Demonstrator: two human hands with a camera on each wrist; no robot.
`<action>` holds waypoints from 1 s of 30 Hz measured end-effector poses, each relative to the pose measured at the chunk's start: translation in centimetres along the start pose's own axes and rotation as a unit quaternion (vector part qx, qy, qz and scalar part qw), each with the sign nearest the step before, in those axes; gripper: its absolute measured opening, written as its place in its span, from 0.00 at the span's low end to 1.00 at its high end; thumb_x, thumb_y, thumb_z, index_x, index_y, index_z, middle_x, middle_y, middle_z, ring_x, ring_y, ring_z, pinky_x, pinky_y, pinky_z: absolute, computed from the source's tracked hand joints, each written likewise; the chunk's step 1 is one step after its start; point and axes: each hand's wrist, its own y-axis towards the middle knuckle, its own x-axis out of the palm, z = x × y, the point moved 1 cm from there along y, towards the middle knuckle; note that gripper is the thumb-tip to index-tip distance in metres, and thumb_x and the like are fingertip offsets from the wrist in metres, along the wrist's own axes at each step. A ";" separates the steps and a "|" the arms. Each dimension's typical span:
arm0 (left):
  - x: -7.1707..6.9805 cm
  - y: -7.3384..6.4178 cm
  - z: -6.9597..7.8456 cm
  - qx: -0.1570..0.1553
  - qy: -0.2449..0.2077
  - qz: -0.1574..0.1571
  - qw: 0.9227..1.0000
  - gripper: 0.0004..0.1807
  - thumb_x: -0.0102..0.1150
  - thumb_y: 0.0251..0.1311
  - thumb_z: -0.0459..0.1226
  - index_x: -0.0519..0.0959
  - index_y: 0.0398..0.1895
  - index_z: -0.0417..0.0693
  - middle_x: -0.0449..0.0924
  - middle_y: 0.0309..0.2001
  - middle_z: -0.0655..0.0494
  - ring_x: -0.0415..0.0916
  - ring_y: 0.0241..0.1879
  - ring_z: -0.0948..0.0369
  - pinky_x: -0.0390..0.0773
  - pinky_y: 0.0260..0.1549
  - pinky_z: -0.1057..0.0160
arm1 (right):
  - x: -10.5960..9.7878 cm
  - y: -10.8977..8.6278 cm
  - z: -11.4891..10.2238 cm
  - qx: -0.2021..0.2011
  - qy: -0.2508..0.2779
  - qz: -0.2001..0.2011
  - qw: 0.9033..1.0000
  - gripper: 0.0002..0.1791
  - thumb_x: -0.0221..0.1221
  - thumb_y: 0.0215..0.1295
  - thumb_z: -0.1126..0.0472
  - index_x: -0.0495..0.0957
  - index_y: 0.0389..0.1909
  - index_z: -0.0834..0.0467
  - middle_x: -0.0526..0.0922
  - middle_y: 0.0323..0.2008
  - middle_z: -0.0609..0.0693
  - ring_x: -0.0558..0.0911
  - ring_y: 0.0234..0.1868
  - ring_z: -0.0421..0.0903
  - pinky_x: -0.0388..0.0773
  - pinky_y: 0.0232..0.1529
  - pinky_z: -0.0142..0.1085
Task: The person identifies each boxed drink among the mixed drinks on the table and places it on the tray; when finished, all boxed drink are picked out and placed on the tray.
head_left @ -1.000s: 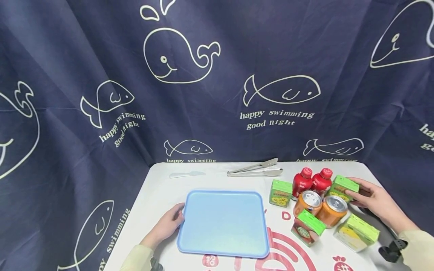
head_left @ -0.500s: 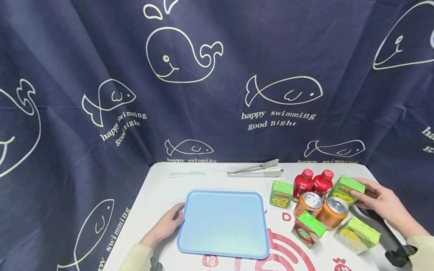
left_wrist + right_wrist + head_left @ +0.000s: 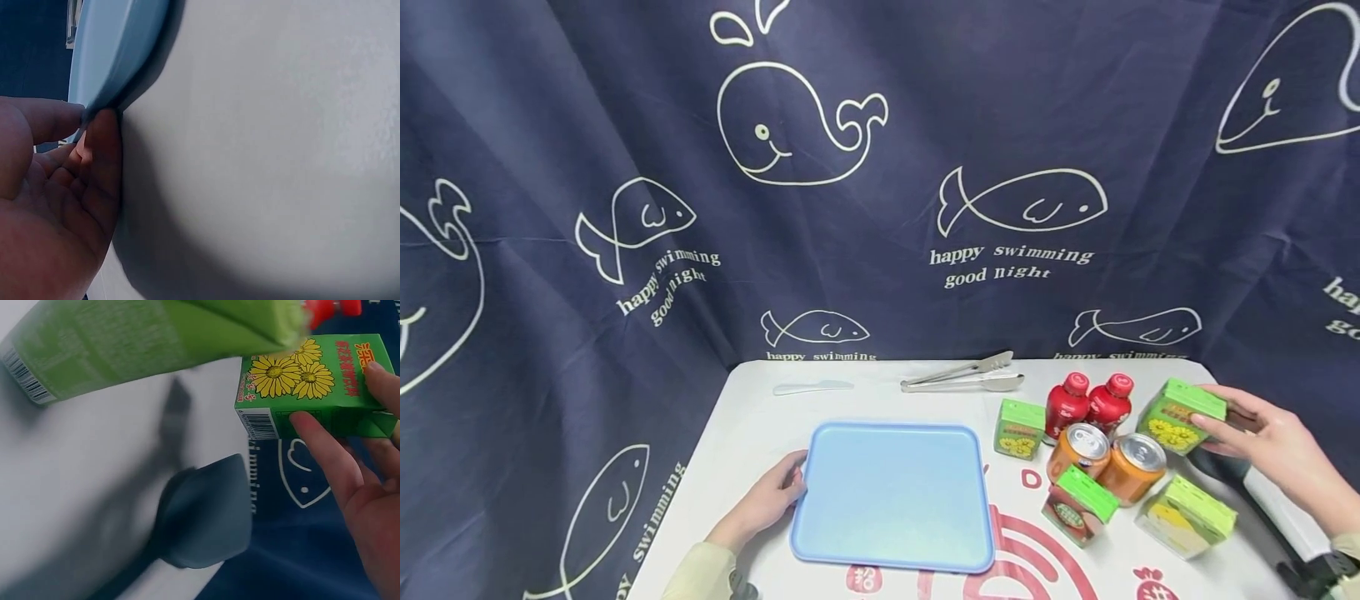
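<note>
My left hand (image 3: 767, 497) pinches the left edge of a light blue tray (image 3: 891, 500) that lies on the table. In the left wrist view the thumb is over the tray's rim (image 3: 115, 59) and the fingers are beneath it. At the right, my right hand (image 3: 1273, 433) grips a green drink carton (image 3: 1176, 415) printed with yellow flowers, thumb on one side and fingers on the other. The carton is tilted, right of the two red bottles (image 3: 1108, 404). A dark spatula (image 3: 203, 515) lies below it in the right wrist view.
Two orange cans (image 3: 1131, 471) stand before the bottles. Around them are a matching flower carton (image 3: 1019, 429), a brown-and-green carton (image 3: 1078, 504) and a yellow-green carton (image 3: 1187, 517). Metal tongs (image 3: 962, 375) and a pale knife (image 3: 812, 387) lie along the back edge.
My right hand has carried the flower carton to the right and slightly up, away from the cans and bottles, uncovering more of the spatula. The left hand stays at the tray.
</note>
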 end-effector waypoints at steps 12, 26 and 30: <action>-0.3 -0.2 0.5 -0.002 -0.006 0.004 1.000 0.30 0.54 0.75 0.35 0.63 0.75 0.31 0.67 0.71 0.27 0.64 0.69 0.30 0.67 0.64 0.31 | -1.4 -0.7 -2.9 -0.024 0.002 0.000 1.000 0.24 0.66 0.71 0.69 0.76 0.66 0.54 0.85 0.46 0.28 0.87 0.39 0.33 0.87 0.33 0.37; 0.0 0.1 -0.8 -0.022 -0.038 -0.010 0.999 0.32 0.54 0.75 0.37 0.61 0.79 0.37 0.64 0.74 0.31 0.60 0.73 0.33 0.63 0.67 0.33 | -1.1 -1.1 -6.1 -0.027 -0.035 -0.002 0.999 0.26 0.68 0.70 0.65 0.76 0.67 0.57 0.83 0.47 0.25 0.87 0.39 0.32 0.86 0.32 0.37; 0.2 0.4 -1.2 -0.036 -0.050 -0.003 0.998 0.32 0.54 0.74 0.34 0.62 0.79 0.38 0.65 0.74 0.34 0.60 0.74 0.35 0.63 0.68 0.34 | -0.8 -1.1 -6.9 -0.021 -0.059 -0.007 0.998 0.27 0.69 0.70 0.62 0.75 0.67 0.58 0.83 0.46 0.25 0.88 0.37 0.36 0.86 0.32 0.36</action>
